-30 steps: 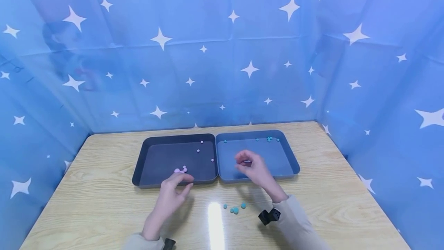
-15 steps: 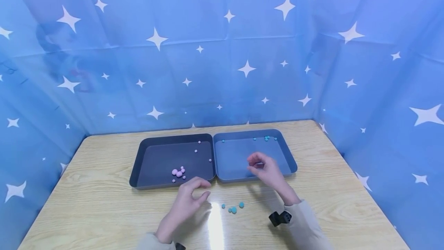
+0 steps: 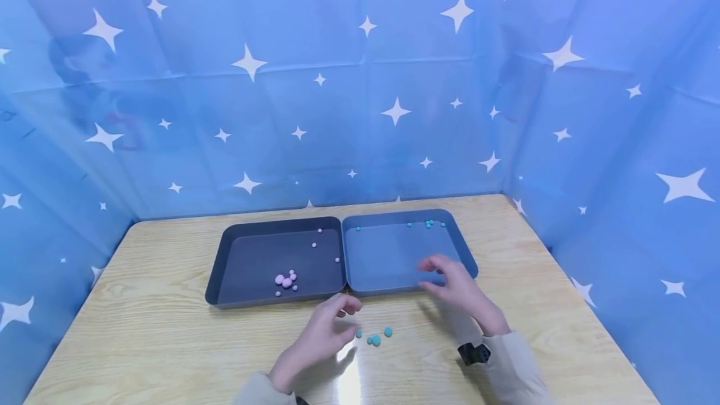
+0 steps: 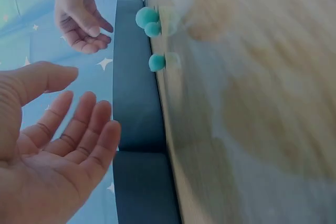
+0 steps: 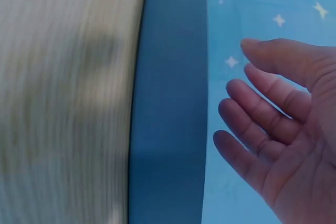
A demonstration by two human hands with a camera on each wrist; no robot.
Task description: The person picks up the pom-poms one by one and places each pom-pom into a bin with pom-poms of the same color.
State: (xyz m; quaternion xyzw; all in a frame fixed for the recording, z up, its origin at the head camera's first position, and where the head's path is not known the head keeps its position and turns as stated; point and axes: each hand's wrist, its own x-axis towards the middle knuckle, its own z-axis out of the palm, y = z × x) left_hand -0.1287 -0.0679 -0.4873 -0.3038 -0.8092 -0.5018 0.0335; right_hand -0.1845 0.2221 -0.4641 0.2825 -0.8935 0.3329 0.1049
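Nine pink balls in the dark tray, far left: six bunched toward the front, three strung out along the right side. Next over, left hand: empty, fingers loosely curved, thumb spread off them, hanging above the table in front of where the trays meet. Thumb tip looks right by the leftmost of four teal balls lying on the tabletop; can't tell if it touches. Middle two of those sit together, outer two apart. More teal balls lie toward the back of the blue tray. Right hand, furthest right: also empty, fingers relaxed, thumb apart, over that tray's front right part.

Handling, my read: come straight down, pinch with thumb and index, one ball per pinch. Small and round, so a sideways nudge likely rolls them. Outer ones are easier; the middle pair needs a tighter pinch.

Room: plenty of tabletop left of the dark tray. Trays butt together, so treat the seam as a rim to clear. Front walls need a lift. Decent space right of the blue tray too; starry curtain limits reach behind.
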